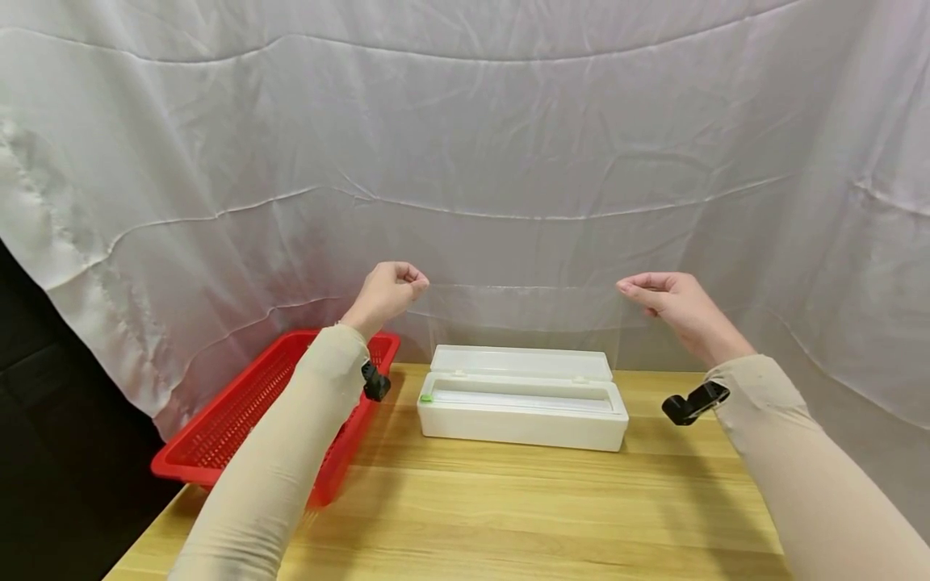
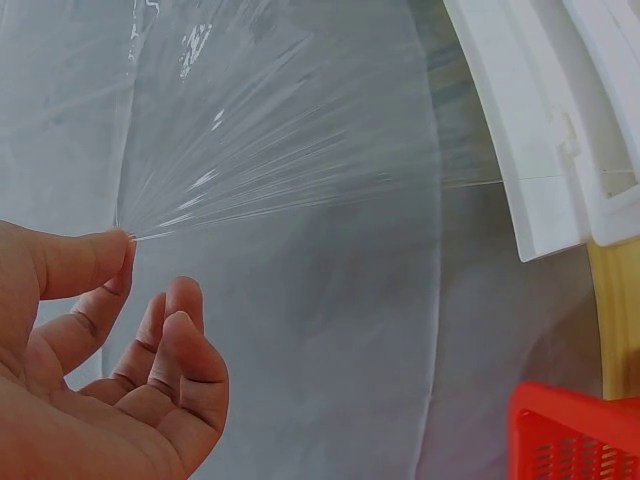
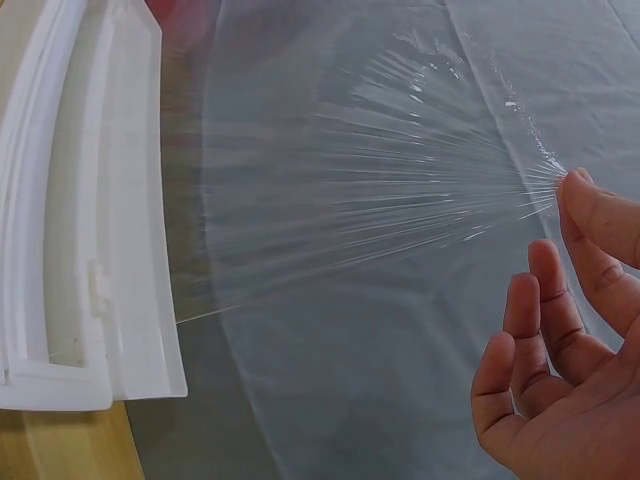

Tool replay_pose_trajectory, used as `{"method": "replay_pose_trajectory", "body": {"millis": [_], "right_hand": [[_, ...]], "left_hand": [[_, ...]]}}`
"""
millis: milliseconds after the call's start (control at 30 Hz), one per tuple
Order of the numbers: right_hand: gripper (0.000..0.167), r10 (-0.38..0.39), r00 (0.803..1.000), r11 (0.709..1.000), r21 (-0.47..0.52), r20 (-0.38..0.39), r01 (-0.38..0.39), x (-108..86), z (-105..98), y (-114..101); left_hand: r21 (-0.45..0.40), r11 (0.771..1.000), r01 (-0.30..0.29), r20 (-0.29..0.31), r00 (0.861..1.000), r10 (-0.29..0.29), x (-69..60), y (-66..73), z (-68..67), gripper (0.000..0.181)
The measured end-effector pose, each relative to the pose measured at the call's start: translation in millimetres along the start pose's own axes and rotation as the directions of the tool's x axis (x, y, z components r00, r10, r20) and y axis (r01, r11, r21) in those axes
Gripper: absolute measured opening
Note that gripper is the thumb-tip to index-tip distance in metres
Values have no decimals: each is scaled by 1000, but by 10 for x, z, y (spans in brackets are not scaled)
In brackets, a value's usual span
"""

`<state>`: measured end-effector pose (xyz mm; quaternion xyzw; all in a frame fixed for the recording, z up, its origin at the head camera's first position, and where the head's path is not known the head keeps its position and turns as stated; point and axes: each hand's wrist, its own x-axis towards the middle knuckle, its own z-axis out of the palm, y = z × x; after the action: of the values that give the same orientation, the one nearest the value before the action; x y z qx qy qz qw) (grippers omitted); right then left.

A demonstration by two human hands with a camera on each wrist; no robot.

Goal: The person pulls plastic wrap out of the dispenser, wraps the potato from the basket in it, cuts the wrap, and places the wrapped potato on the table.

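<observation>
A clear sheet of plastic wrap [image 2: 260,150] is stretched between both hands, with creases fanning out from each pinched corner. My left hand [image 1: 385,294] pinches one corner between thumb and index finger, its other fingers loosely curled. On the other side my right hand [image 1: 676,307] pinches the opposite corner the same way. Below and between them stands a white plastic wrap dispenser box [image 1: 519,428], its lid [image 1: 523,361] tipped back. Inside lies a white roll [image 1: 523,399], and a green slide piece [image 1: 426,398] sits at the box's left end. The wrap runs from the box up to the hands.
A red perforated basket [image 1: 334,464] stands on the left of the wooden table [image 1: 508,516], partly hidden behind the left forearm. A pale grey curtain [image 1: 508,137] hangs behind the table. Black wrist cameras are strapped to both sleeves.
</observation>
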<state>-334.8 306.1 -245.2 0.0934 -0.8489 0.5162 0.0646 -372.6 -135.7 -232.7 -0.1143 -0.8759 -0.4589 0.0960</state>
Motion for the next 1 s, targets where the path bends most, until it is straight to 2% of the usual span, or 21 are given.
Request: {"method": "replay_pose_trajectory", "body": {"millis": [367,1000], "right_hand": [[12,-31,999,1000,-1,-18,31,8,-46,-69],[14,-47,998,999,1,-29,47,-19,-126,-181]], "left_hand": [[-3,1000,0,4,1000,0,-33,83,-78,17],[-7,1000,-17,-13,1000,17,-15,162,-114,16]]}}
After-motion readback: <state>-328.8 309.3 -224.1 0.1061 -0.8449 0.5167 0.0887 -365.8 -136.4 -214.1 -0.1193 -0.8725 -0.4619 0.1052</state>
